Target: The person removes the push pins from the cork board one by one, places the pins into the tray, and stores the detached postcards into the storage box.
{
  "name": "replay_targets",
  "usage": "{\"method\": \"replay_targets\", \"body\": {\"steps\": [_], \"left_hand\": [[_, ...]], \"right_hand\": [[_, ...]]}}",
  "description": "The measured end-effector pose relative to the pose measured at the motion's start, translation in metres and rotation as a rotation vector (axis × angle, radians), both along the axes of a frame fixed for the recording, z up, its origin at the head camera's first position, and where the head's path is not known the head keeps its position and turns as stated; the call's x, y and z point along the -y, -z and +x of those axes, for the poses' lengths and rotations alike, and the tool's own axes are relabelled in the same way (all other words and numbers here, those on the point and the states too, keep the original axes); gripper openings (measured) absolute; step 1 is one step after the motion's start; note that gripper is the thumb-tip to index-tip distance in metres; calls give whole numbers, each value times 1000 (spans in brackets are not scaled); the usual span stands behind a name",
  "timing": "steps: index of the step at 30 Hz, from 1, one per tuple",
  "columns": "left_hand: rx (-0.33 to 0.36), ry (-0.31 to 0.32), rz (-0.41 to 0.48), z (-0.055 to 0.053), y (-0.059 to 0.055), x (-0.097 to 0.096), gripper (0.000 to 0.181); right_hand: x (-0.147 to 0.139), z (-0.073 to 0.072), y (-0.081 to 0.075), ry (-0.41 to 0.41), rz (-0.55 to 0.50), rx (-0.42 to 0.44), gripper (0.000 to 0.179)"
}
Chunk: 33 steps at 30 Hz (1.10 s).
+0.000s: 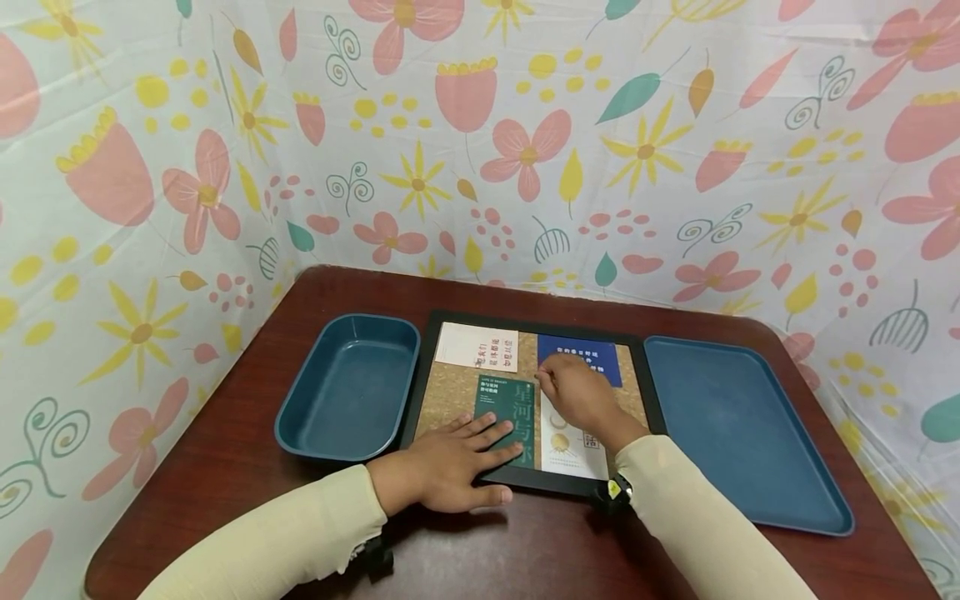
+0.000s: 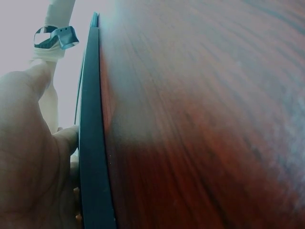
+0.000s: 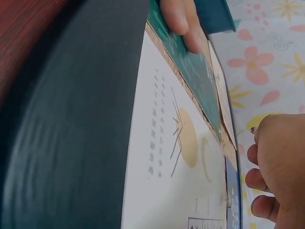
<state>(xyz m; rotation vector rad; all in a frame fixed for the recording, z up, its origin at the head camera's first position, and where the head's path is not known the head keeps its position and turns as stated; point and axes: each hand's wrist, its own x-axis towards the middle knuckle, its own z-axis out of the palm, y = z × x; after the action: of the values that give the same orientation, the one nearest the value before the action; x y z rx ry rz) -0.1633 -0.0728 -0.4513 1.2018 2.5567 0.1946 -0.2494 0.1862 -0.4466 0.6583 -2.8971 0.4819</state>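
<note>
A cork board (image 1: pixel 450 393) in a black frame (image 1: pixel 536 480) lies on the table, with several printed cards on it. My left hand (image 1: pixel 450 467) rests with spread fingers over the lower part of a green card (image 1: pixel 501 396), its thumb by the frame's near edge. Above the green card's upper right corner, my right hand (image 1: pixel 585 398) pinches a small pin (image 3: pixel 254 130), mostly hidden by the fingertips. Under that hand lies a white card (image 3: pixel 157 143) with a gold circle. A blue card (image 1: pixel 607 354) and a pale pink card (image 1: pixel 465 343) are along the far side.
To the left of the board is a deep blue tray (image 1: pixel 347 446). A flat blue tray (image 1: pixel 738 433) sits at its right. The dark red table (image 1: pixel 480 558) meets a flowered cloth (image 1: pixel 465 183) behind and at the sides.
</note>
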Motion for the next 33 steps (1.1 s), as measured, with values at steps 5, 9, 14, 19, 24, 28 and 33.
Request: {"method": "replay_targets", "body": {"steps": [5, 9, 14, 19, 24, 28, 33], "left_hand": [[3, 0, 5, 1, -1, 0, 77], [0, -2, 7, 1, 0, 0, 75], [-4, -5, 10, 1, -1, 0, 73], [-6, 1, 7, 1, -1, 0, 75], [-9, 0, 0, 1, 1, 0, 76], [-9, -3, 1, 0, 2, 0, 76], [-5, -4, 0, 0, 2, 0, 76]], "right_hand": [[-4, 1, 0, 15, 3, 7, 18], [-8, 1, 0, 32, 9, 18, 17], [-12, 1, 0, 48, 20, 21, 17], [-15, 2, 1, 50, 31, 5, 18], [-20, 3, 2, 51, 31, -8, 17], [-25, 4, 2, 66, 33, -11, 17], [-31, 6, 1, 74, 49, 6, 19]]}}
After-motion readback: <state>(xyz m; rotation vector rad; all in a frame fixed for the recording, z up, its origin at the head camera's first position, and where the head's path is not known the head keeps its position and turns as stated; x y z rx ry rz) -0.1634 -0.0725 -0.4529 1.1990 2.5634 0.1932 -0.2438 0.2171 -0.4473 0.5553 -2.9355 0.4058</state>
